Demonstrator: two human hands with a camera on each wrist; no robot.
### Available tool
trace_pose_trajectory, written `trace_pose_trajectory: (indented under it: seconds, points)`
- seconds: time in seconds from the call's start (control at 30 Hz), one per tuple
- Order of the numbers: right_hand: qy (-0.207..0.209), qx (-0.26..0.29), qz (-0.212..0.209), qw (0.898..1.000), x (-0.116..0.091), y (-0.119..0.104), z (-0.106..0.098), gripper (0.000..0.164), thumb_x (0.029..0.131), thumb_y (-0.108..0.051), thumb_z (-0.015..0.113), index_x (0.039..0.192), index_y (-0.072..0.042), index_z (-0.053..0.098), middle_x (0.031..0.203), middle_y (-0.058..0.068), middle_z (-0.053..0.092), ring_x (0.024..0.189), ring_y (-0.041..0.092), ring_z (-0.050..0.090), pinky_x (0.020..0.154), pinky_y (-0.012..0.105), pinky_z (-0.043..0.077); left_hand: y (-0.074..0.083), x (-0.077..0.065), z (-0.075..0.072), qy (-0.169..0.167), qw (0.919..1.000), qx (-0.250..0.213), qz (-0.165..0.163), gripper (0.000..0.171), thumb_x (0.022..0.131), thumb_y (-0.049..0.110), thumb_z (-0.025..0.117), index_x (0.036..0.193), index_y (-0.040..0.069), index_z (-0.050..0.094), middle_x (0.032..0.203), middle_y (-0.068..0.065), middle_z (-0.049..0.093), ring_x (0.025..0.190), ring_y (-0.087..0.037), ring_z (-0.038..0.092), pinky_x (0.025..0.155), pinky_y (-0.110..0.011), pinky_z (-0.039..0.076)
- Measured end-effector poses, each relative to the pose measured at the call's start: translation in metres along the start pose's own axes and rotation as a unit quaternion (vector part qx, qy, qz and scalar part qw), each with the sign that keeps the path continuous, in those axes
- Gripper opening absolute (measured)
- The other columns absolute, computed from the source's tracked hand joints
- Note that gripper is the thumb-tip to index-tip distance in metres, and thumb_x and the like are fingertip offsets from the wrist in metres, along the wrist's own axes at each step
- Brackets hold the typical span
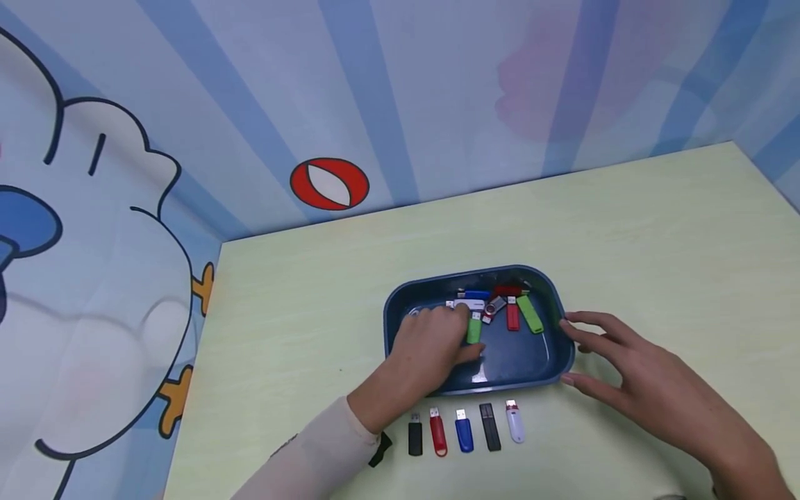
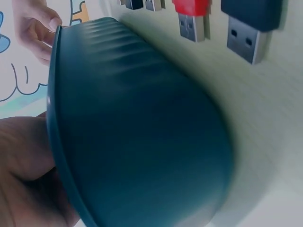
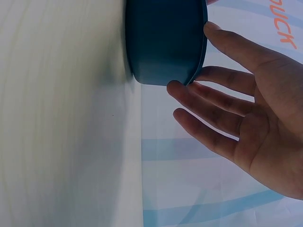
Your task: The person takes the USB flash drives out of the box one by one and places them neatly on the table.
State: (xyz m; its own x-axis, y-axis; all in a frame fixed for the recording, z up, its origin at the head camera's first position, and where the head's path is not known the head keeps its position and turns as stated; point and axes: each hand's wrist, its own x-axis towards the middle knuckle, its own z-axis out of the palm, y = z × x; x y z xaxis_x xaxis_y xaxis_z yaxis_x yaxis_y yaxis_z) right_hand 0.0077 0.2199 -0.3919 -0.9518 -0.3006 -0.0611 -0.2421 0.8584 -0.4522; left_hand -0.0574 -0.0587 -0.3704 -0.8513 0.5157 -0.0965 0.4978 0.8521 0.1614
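Head view: left hand (image 1: 431,342) in the tray (image 1: 519,361) by USB sticks (image 1: 530,314), fingers hidden, hold I can't tell; right hand (image 1: 644,371), fingers loosely spread, touches the tray.

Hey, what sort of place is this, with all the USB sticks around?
Perhaps a children's room or play corner, used as a workspace: a big cartoon figure covers part of the wall, and a table against it bears a tray and USB sticks.

A pale table (image 1: 281,333) met a blue-striped wall (image 1: 437,83) printed with a red-and-white ball (image 1: 329,184); at left spread a black-outlined white cartoon figure (image 1: 106,368). Orange lettering (image 3: 282,23), cropped, apparently ended in "UCK".
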Motion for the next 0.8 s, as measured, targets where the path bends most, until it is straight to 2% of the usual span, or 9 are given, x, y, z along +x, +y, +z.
trace_pose_trajectory:
  seconds: [0.1,0.2,0.3,0.4,0.53,0.8]
  points:
    - [0.002,-0.002,-0.001,1.000,0.000,0.000,0.000,0.070,0.090,-0.045,0.084,0.149,-0.014,0.063,0.157,0.012,0.049,0.113,0.031,0.073,0.082,0.053,0.063,-0.001,0.004,0.001,-0.007,1.0000,-0.005,-0.002,0.041,0.094,0.046,0.080,0.105,0.007,0.074,0.063,0.004,0.056,0.056,-0.008,0.052,0.047,-0.018,0.033]
    - [0.003,-0.003,0.000,1.000,0.000,0.001,0.000,0.070,0.090,-0.045,0.084,0.149,-0.015,0.063,0.157,0.013,0.049,0.113,0.032,0.073,0.082,0.053,0.063,-0.002,0.008,0.001,-0.023,0.9997,-0.004,-0.002,0.044,0.094,0.047,0.080,0.112,0.007,0.074,0.063,0.003,0.054,0.056,-0.009,0.052,0.048,-0.019,0.031]
    - [0.003,0.001,-0.001,1.000,0.000,0.001,0.000,0.069,0.090,-0.044,0.085,0.148,-0.015,0.063,0.156,0.012,0.050,0.113,0.031,0.073,0.081,0.053,0.063,-0.003,0.011,0.003,-0.040,0.9992,0.003,-0.004,0.050,0.094,0.047,0.080,0.124,0.007,0.072,0.072,0.000,0.063,0.059,-0.010,0.054,0.049,-0.018,0.035]
    - [0.003,0.005,0.000,1.000,0.000,0.001,0.000,0.068,0.090,-0.044,0.085,0.148,-0.015,0.064,0.156,0.011,0.050,0.113,0.031,0.073,0.082,0.053,0.063,-0.004,0.015,0.004,-0.055,0.9984,0.012,-0.004,0.053,0.095,0.045,0.080,0.132,0.009,0.070,0.088,-0.002,0.074,0.066,-0.011,0.059,0.053,-0.017,0.043]
    - [0.001,0.007,0.005,1.000,0.000,0.002,0.001,0.068,0.089,-0.044,0.085,0.148,-0.015,0.064,0.156,0.012,0.050,0.114,0.032,0.073,0.082,0.054,0.063,-0.006,0.018,0.007,-0.068,0.9976,0.014,0.000,0.047,0.096,0.041,0.079,0.132,0.012,0.071,0.097,-0.003,0.077,0.071,-0.012,0.061,0.058,-0.020,0.050]
    - [0.002,0.011,0.001,1.000,-0.001,0.002,0.000,0.067,0.090,-0.043,0.085,0.147,-0.015,0.065,0.156,0.010,0.050,0.113,0.030,0.073,0.081,0.053,0.063,-0.007,0.019,0.011,-0.065,0.9979,0.005,0.004,0.038,0.097,0.038,0.079,0.126,0.013,0.075,0.093,-0.001,0.076,0.070,-0.011,0.059,0.058,-0.019,0.047]
